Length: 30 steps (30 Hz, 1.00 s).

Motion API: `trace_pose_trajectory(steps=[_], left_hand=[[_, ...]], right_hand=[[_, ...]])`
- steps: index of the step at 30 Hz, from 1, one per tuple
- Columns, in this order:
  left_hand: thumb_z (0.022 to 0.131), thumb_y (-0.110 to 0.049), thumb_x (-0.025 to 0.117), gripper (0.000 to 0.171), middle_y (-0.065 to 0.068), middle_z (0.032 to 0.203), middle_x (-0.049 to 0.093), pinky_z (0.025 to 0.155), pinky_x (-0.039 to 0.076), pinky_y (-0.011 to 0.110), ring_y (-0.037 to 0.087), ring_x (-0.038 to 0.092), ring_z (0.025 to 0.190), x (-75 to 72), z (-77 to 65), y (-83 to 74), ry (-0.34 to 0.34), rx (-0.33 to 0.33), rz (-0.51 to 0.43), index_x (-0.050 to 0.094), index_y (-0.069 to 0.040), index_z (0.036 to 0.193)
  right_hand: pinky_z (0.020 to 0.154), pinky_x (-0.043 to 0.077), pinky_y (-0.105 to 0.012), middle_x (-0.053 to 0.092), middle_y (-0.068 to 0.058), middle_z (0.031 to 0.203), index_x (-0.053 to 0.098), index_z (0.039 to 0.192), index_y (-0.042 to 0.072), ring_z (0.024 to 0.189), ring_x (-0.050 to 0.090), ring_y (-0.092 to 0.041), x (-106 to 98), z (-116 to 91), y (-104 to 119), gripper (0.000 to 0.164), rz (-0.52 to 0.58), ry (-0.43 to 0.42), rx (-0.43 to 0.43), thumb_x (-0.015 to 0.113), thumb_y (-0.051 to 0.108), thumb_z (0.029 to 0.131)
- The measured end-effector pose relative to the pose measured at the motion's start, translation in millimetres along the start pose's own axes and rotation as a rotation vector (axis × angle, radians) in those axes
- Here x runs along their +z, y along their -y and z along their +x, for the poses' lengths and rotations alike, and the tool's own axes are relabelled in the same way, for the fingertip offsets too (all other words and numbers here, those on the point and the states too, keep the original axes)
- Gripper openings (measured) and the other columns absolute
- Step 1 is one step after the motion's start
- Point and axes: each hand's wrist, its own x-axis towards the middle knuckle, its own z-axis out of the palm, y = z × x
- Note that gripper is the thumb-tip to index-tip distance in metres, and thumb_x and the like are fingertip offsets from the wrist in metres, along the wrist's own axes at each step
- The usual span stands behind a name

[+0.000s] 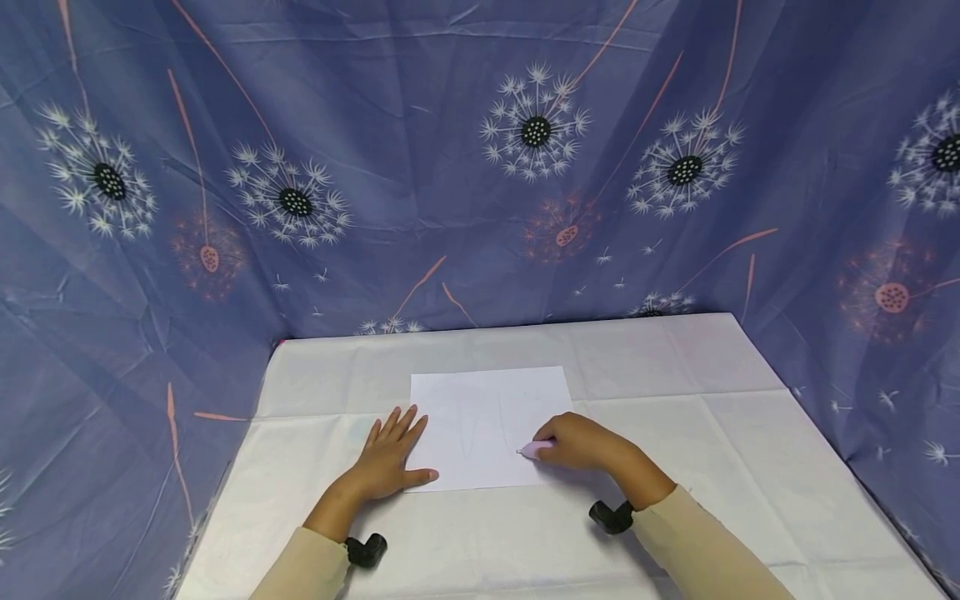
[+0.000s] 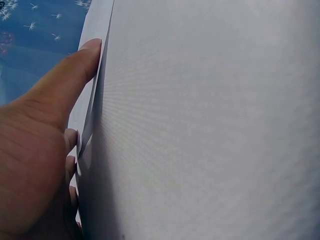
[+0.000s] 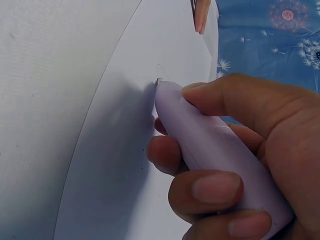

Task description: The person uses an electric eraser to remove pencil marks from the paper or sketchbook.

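Observation:
A white sheet of paper [image 1: 480, 429] lies on the cloth-covered table with thin, faint lines on it. My left hand [image 1: 384, 462] rests on its left edge, fingers spread. In the left wrist view, the thumb [image 2: 75, 70] lies along the sheet's near edge, which lifts slightly. My right hand [image 1: 581, 442] grips a thick lavender pen-like tool [image 3: 205, 137] with a small metal tip. That tip points left at the paper, close to the end of a faint line. Thumb and curled fingers wrap the tool's body in the right wrist view.
A white cloth [image 1: 675, 433] with fold creases covers the table. Behind and at both sides hangs a blue curtain [image 1: 420, 167] printed with dandelions. Black wrist devices [image 1: 366, 551] sit by both beige sleeves.

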Motion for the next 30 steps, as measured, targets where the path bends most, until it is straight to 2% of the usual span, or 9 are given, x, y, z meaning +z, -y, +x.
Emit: trace_pose_trajectory(steps=[5, 10, 16, 23, 30], left_hand=[[0.087, -0.053, 0.073, 0.096, 0.017, 0.170, 0.015, 0.124, 0.001, 0.067, 0.044, 0.005, 0.157, 0.7, -1.6, 0.1, -0.021, 0.018, -0.006, 0.030, -0.008, 0.160], [0.087, -0.052, 0.074, 0.095, 0.018, 0.169, 0.017, 0.123, 0.002, 0.068, 0.045, 0.007, 0.157, -0.1, -2.3, -0.9, -0.028, 0.026, -0.011, 0.031, -0.007, 0.159], [0.088, -0.055, 0.072, 0.095, 0.014, 0.171, 0.014, 0.124, 0.000, 0.066, 0.042, 0.003, 0.158, 0.4, -0.5, 0.3, -0.005, 0.006, -0.005, 0.029, -0.011, 0.160], [0.086, -0.054, 0.073, 0.096, 0.018, 0.170, 0.017, 0.123, 0.001, 0.067, 0.045, 0.006, 0.157, 4.2, -1.7, 4.8, -0.052, 0.044, -0.036, 0.031, -0.008, 0.159], [0.088, -0.057, 0.071, 0.096, 0.013, 0.171, 0.012, 0.125, -0.001, 0.064, 0.040, 0.002, 0.159, 2.5, -0.8, 3.9, -0.007, 0.010, -0.006, 0.028, -0.012, 0.161]], right_hand=[[0.079, 0.050, -0.030, 0.074, 0.008, 0.095, 0.081, 0.103, 0.015, 0.084, 0.058, -0.009, 1.3, 1.2, -1.0, 0.015, 0.016, 0.028, -0.036, 0.073, 0.022, 0.091], [0.085, 0.053, -0.034, 0.076, 0.007, 0.100, 0.081, 0.103, 0.016, 0.091, 0.062, -0.009, 0.7, 1.6, -2.7, 0.016, -0.020, 0.009, -0.023, 0.074, 0.024, 0.091], [0.081, 0.051, -0.031, 0.075, 0.006, 0.098, 0.081, 0.103, 0.014, 0.086, 0.059, -0.008, -0.3, 1.8, -1.2, 0.016, 0.001, 0.014, -0.039, 0.073, 0.022, 0.091], [0.084, 0.052, -0.034, 0.075, 0.009, 0.098, 0.081, 0.102, 0.017, 0.088, 0.061, -0.009, 4.1, 3.2, 0.9, 0.015, 0.016, 0.007, -0.027, 0.072, 0.025, 0.092], [0.084, 0.051, -0.035, 0.074, 0.009, 0.097, 0.081, 0.102, 0.018, 0.088, 0.060, -0.010, 0.4, 2.0, -2.2, 0.014, 0.005, 0.002, 0.017, 0.073, 0.025, 0.092]])
